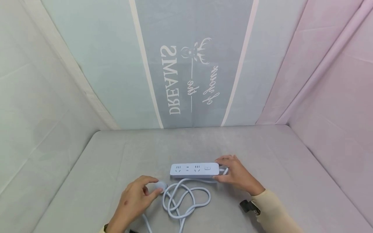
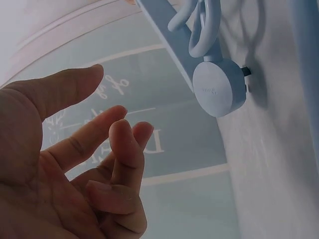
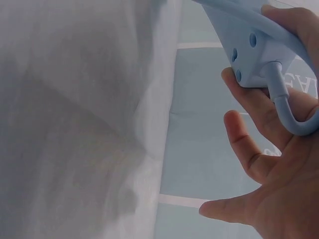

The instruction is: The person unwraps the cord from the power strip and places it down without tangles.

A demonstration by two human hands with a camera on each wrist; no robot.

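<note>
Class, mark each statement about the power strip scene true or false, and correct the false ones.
1. The right hand holds the cable end of the power strip. True.
2. The plug is pushed into the strip. False: it lies on the table, by the left hand.
3. The cable lies in loose loops. True.
4. The strip is black. False: it is white.

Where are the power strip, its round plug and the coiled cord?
power strip [image 1: 192, 169], head view, top face between sockets.
plug [image 2: 219, 88], left wrist view, middle of its round back.
cord [image 1: 186, 199], head view, loop in the coil.
</note>
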